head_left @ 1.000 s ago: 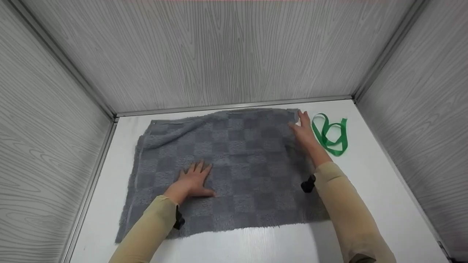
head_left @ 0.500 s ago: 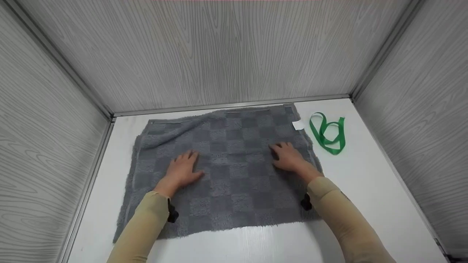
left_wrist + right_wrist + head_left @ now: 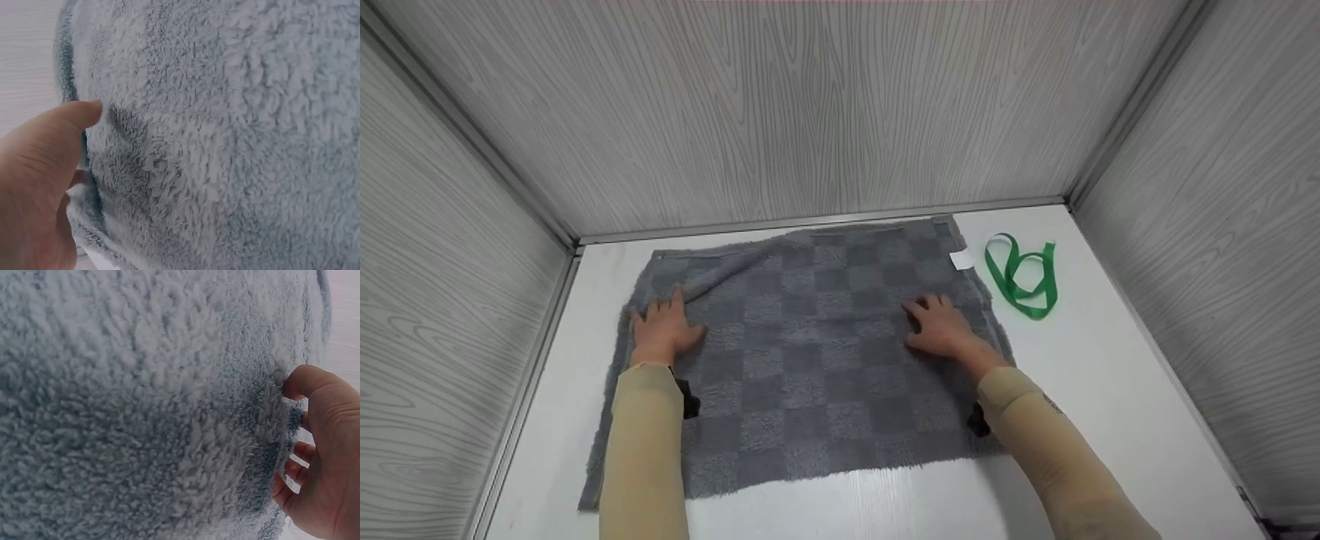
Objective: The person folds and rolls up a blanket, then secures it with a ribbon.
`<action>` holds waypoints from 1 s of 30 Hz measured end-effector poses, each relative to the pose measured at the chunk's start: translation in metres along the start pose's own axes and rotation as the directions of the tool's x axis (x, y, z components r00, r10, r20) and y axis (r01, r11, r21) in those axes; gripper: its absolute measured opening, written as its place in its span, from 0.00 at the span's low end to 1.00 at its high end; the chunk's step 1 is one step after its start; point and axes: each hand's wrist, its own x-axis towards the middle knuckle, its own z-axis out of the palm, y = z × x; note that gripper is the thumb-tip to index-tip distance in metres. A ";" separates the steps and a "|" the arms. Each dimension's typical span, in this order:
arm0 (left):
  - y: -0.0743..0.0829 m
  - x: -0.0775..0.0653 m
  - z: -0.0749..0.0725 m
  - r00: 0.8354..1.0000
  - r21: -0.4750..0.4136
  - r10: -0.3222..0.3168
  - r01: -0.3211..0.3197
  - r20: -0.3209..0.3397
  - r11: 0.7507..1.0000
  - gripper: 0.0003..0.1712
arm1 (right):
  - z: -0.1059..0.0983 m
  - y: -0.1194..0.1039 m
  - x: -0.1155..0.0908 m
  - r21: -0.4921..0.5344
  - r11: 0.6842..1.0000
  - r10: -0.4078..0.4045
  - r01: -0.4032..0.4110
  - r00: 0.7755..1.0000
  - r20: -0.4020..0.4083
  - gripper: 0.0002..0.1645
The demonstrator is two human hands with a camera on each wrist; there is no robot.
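A grey checkered towel (image 3: 825,352) with a fluffy pile lies spread on the white table. My left hand (image 3: 664,330) rests on its upper left part, fingers spread beside a raised diagonal fold. In the left wrist view the thumb (image 3: 84,114) touches the pile, while most of the other fingers are hidden. On the towel's right half is my right hand (image 3: 941,326), its fingers loosely bent and the tips against the cloth. The right wrist view shows thumb and fingers (image 3: 298,467) apart on the pile, pinching nothing that I can see.
A looped green ribbon (image 3: 1051,277) lies right of the towel. A white label (image 3: 961,259) sticks out at the towel's right edge. Grey wood-grain panels (image 3: 810,112) enclose the table (image 3: 1110,390) at the back and both sides.
My right hand has left the towel's upper right corner and come down onto its right half, uncovering the white label. My left hand has moved left and up, towards the fold.
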 end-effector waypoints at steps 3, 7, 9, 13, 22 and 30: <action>0.000 0.003 0.002 1.000 -0.004 -0.003 0.003 0.018 1.000 0.53 | 0.000 0.001 0.000 0.007 1.000 0.004 -0.004 1.000 0.001 0.43; -0.005 0.002 0.006 0.999 -0.069 -0.022 0.024 0.040 0.997 0.47 | 0.000 0.001 0.000 0.004 1.000 0.001 -0.001 1.000 -0.001 0.43; -0.009 0.002 0.006 0.998 -0.118 -0.041 0.047 0.049 0.992 0.45 | 0.000 0.000 0.000 -0.002 1.000 -0.003 0.003 1.000 -0.006 0.44; -0.011 0.003 0.001 0.994 -0.159 -0.088 0.098 0.068 0.982 0.46 | 0.001 -0.001 0.001 -0.024 1.000 0.002 -0.002 1.000 -0.008 0.43; -0.009 -0.002 0.001 0.993 0.161 -0.100 0.109 -0.065 0.981 0.35 | 0.003 -0.001 0.004 -0.050 0.998 0.027 -0.026 0.999 0.017 0.44; -0.007 -0.001 -0.011 0.976 -0.131 -0.214 0.218 0.050 0.967 0.39 | 0.002 0.000 0.001 -0.047 0.999 0.024 -0.024 1.000 0.001 0.43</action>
